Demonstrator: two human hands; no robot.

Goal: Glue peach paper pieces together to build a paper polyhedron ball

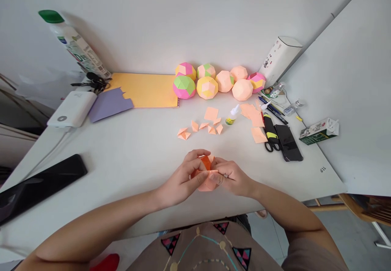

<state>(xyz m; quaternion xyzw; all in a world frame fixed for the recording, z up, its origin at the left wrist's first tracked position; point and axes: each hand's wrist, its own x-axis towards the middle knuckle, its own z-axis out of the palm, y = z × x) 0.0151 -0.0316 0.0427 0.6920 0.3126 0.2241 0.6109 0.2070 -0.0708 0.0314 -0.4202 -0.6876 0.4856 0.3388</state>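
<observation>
Both hands meet over the near middle of the white table (131,148). My left hand (183,179) and my right hand (230,177) are closed around a partly built peach paper ball (207,181), fingers pinching its folded flaps. Most of the ball is hidden by the fingers. Just beyond lie several small folded peach paper pieces (200,127) and a flat peach square (211,113). A small glue bottle (232,115) stands next to them.
Several finished paper balls (214,84) line the back wall. Loose peach sheets (255,118), scissors (270,134), a phone (288,142), pens and a small carton (319,131) lie at right. At left: orange sheet (146,89), purple paper (110,104), white power bank (73,109), keys, spray bottle (76,45), black device (39,187).
</observation>
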